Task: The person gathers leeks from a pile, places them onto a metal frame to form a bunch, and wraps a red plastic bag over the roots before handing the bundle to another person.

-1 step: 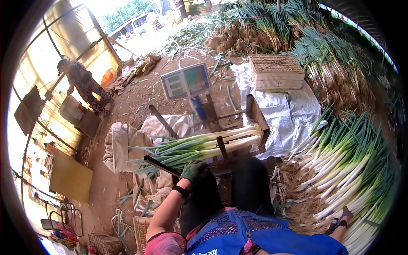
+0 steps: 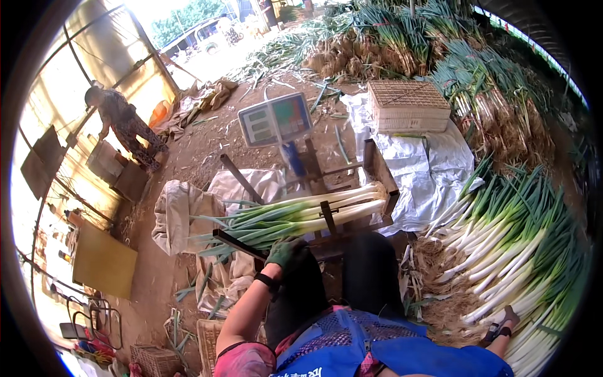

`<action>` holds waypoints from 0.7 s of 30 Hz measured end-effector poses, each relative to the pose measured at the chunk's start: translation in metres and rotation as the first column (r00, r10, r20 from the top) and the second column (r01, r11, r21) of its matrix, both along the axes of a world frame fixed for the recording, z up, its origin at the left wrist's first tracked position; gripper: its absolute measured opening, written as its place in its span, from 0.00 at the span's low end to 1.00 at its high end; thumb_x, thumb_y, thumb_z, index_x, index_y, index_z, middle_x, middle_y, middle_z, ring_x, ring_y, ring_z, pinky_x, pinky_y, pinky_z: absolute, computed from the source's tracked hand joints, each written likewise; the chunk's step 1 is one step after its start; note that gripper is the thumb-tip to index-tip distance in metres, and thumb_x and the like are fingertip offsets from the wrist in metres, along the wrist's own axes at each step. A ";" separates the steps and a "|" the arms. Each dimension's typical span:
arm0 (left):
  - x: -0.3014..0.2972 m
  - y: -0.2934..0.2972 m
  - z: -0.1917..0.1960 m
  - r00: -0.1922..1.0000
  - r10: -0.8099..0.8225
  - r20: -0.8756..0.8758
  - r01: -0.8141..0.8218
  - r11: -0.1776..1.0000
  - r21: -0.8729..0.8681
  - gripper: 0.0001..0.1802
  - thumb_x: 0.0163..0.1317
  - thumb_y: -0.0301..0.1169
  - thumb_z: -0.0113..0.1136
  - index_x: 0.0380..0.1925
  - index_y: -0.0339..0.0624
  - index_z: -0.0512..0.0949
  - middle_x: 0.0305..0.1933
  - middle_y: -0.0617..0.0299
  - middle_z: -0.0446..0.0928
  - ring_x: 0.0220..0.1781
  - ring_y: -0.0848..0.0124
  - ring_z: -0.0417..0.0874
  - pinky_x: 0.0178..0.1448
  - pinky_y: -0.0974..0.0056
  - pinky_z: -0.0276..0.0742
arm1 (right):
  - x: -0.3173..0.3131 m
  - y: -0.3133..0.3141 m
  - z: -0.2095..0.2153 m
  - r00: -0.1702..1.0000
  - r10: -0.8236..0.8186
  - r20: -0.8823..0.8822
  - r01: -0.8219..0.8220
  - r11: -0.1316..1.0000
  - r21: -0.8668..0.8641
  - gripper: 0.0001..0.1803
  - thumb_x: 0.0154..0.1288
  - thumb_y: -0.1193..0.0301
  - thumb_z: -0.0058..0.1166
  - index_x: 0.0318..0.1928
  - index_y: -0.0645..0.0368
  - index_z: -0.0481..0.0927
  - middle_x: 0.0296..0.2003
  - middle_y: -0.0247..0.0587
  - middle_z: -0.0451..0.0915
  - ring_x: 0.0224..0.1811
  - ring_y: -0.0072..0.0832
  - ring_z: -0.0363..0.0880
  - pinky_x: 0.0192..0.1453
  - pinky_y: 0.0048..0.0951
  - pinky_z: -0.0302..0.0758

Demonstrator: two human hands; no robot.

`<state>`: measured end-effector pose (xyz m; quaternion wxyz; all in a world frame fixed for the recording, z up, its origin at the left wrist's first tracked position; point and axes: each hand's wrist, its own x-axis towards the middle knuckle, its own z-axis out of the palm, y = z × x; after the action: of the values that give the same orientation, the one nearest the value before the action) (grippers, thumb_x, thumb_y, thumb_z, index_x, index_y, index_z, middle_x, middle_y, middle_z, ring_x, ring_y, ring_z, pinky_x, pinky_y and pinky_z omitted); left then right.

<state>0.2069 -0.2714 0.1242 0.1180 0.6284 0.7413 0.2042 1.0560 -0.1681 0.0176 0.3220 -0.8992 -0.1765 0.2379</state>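
A bundle of long leeks (image 2: 301, 213) lies across a wooden rack (image 2: 377, 173) in front of my knees, white stalks to the right and green tops to the left. My left hand (image 2: 286, 251), in a dark green glove, is curled on the green tops at the rack's near edge. A black band sits on that wrist. My right hand is out of sight. A platform scale's display (image 2: 276, 118) stands on a post just behind the rack.
A big pile of leeks (image 2: 521, 245) lies at my right, with more heaps (image 2: 402, 38) at the back. A wicker basket (image 2: 408, 103) rests on a white tarp (image 2: 440, 169). A person (image 2: 122, 122) bends over at far left. Cloth sacks (image 2: 182, 210) lie left of the rack.
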 end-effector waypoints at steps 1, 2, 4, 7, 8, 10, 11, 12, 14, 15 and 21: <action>-0.001 0.000 0.001 1.000 0.005 -0.005 -0.005 1.000 -0.004 0.14 0.62 0.42 0.56 0.43 0.50 0.81 0.50 0.56 0.78 0.56 0.55 0.75 0.60 0.51 0.70 | -0.005 -0.001 -0.007 1.000 -0.018 -0.023 0.018 1.000 0.006 0.42 0.41 0.57 0.70 0.54 0.75 0.74 0.49 0.60 0.80 0.45 0.43 0.78 0.50 0.43 0.76; -0.001 0.000 0.002 1.000 0.011 -0.004 -0.011 1.000 -0.002 0.14 0.62 0.42 0.56 0.43 0.50 0.81 0.50 0.56 0.78 0.56 0.55 0.75 0.60 0.51 0.70 | -0.008 0.001 -0.011 1.000 -0.013 -0.022 0.013 1.000 0.008 0.42 0.41 0.57 0.70 0.54 0.75 0.74 0.49 0.60 0.80 0.45 0.43 0.78 0.50 0.43 0.76; -0.002 0.002 0.005 1.000 -0.029 -0.012 0.029 1.000 -0.007 0.16 0.62 0.39 0.58 0.47 0.44 0.81 0.50 0.51 0.78 0.53 0.50 0.77 0.58 0.52 0.72 | -0.012 0.001 -0.017 0.979 0.035 -0.203 -0.017 0.995 0.093 0.42 0.43 0.57 0.69 0.54 0.75 0.74 0.48 0.59 0.80 0.44 0.45 0.78 0.49 0.43 0.76; 0.000 -0.001 0.006 0.999 -0.032 0.002 0.032 0.999 -0.021 0.16 0.62 0.39 0.59 0.48 0.46 0.80 0.50 0.51 0.79 0.53 0.50 0.78 0.56 0.54 0.74 | -0.015 0.006 -0.007 0.914 0.102 -0.392 -0.013 0.975 0.223 0.40 0.48 0.53 0.67 0.56 0.70 0.74 0.51 0.52 0.79 0.45 0.44 0.77 0.51 0.40 0.74; 0.001 -0.001 0.005 1.000 -0.030 0.004 0.030 0.999 -0.015 0.16 0.62 0.39 0.59 0.48 0.46 0.80 0.50 0.51 0.79 0.53 0.50 0.78 0.56 0.54 0.74 | -0.020 0.005 -0.005 0.796 0.161 -0.583 0.083 0.926 0.369 0.40 0.50 0.51 0.67 0.57 0.67 0.74 0.51 0.48 0.78 0.46 0.44 0.77 0.53 0.39 0.73; 0.005 -0.001 -0.001 0.989 -0.023 0.145 0.026 1.000 -0.017 0.18 0.61 0.39 0.60 0.50 0.48 0.80 0.52 0.51 0.79 0.53 0.52 0.80 0.56 0.57 0.75 | -0.064 -0.001 0.039 0.693 0.204 -0.691 0.102 0.922 0.375 0.39 0.52 0.47 0.64 0.58 0.59 0.74 0.49 0.43 0.78 0.47 0.41 0.76 0.54 0.39 0.74; 0.024 0.009 0.024 0.968 -0.060 0.245 0.081 0.994 -0.077 0.19 0.61 0.39 0.61 0.51 0.47 0.79 0.52 0.52 0.80 0.53 0.54 0.81 0.55 0.58 0.76 | -0.083 -0.012 0.065 0.680 0.253 -0.688 0.124 0.885 0.448 0.39 0.53 0.46 0.63 0.59 0.58 0.73 0.49 0.42 0.78 0.48 0.40 0.76 0.55 0.40 0.74; 0.046 0.026 0.049 0.931 -0.102 0.350 0.155 0.980 -0.127 0.20 0.61 0.38 0.62 0.52 0.47 0.79 0.53 0.52 0.80 0.53 0.56 0.81 0.55 0.59 0.76 | -0.094 -0.025 0.087 0.677 0.297 -0.673 0.152 0.839 0.523 0.39 0.53 0.44 0.62 0.59 0.56 0.73 0.48 0.41 0.78 0.49 0.39 0.76 0.56 0.41 0.74; 0.073 0.054 0.040 0.766 -0.268 0.584 0.327 0.945 0.004 0.22 0.61 0.37 0.63 0.54 0.43 0.77 0.52 0.53 0.81 0.54 0.61 0.82 0.57 0.60 0.76 | -0.108 -0.035 0.104 0.627 0.400 -0.669 0.124 0.796 0.593 0.36 0.59 0.45 0.57 0.59 0.57 0.72 0.47 0.42 0.78 0.46 0.36 0.77 0.54 0.39 0.75; 0.093 0.074 0.030 0.775 -0.350 0.526 0.374 0.925 0.065 0.21 0.61 0.37 0.63 0.53 0.42 0.77 0.52 0.53 0.81 0.55 0.63 0.81 0.57 0.61 0.76 | -0.120 -0.042 0.112 0.577 0.439 -0.688 0.127 0.785 0.607 0.35 0.61 0.44 0.55 0.59 0.57 0.71 0.46 0.44 0.79 0.44 0.35 0.78 0.51 0.37 0.76; 0.201 0.107 0.022 0.486 -0.452 0.748 0.650 0.759 0.036 0.17 0.65 0.31 0.59 0.51 0.35 0.76 0.40 0.58 0.82 0.44 0.71 0.82 0.49 0.66 0.77 | -0.192 -0.010 0.114 0.654 0.419 -0.630 0.075 0.793 0.605 0.23 0.67 0.54 0.51 0.55 0.56 0.76 0.42 0.40 0.81 0.42 0.32 0.79 0.52 0.32 0.74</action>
<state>0.4076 -0.1642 0.1462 0.5359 0.6805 0.4090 0.2872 0.8644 -0.1777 0.1312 0.5981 -0.5579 -0.1843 0.5451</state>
